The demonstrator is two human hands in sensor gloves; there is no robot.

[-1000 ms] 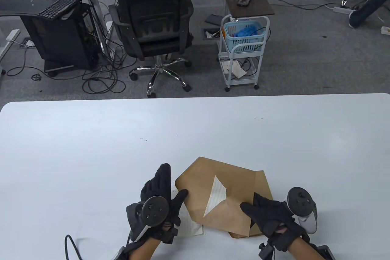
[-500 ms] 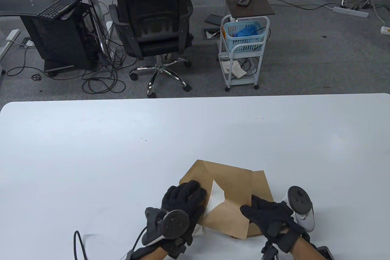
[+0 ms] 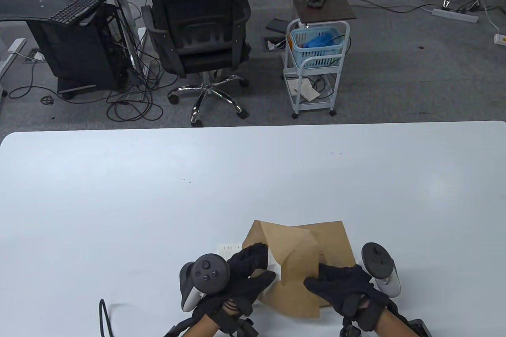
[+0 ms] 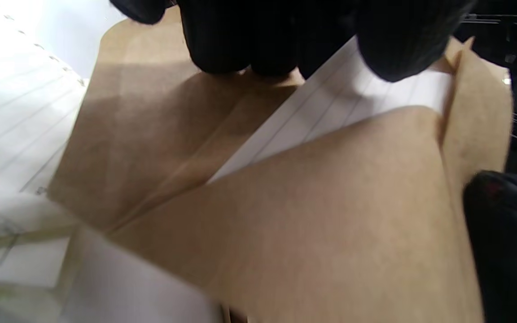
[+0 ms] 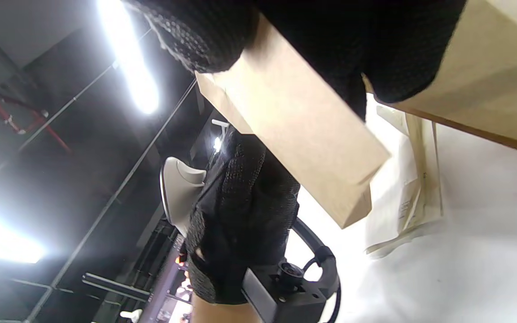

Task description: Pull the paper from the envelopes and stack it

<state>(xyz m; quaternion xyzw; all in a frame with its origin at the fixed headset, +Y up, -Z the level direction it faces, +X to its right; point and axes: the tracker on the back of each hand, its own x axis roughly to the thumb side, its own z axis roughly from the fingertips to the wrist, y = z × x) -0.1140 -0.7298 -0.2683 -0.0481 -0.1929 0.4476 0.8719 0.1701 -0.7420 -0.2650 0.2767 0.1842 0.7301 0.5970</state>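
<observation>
A brown envelope (image 3: 300, 270) is held tilted above the table's near edge. My right hand (image 3: 321, 278) grips its right side; the right wrist view shows that hand (image 5: 285, 54) on the envelope (image 5: 299, 130). My left hand (image 3: 261, 270) pinches the white lined paper (image 3: 275, 268) at the envelope's mouth. In the left wrist view my left hand (image 4: 326, 67) holds the paper (image 4: 343, 103), which sticks out of the envelope (image 4: 330, 215) between flap and body. More lined paper (image 3: 229, 250) lies on the table under my left hand.
A second brown envelope (image 3: 336, 236) lies flat behind the held one. The white table (image 3: 158, 194) stretches far and wide around them. Loose lined sheets (image 4: 11, 116) lie to the left of the envelope. An office chair (image 3: 197, 36) and a cart (image 3: 316, 68) stand beyond the table.
My left hand moved right from the envelope's left edge to its mouth and took hold of the paper. The envelope has been lifted and tilted up. My right hand kept its hold.
</observation>
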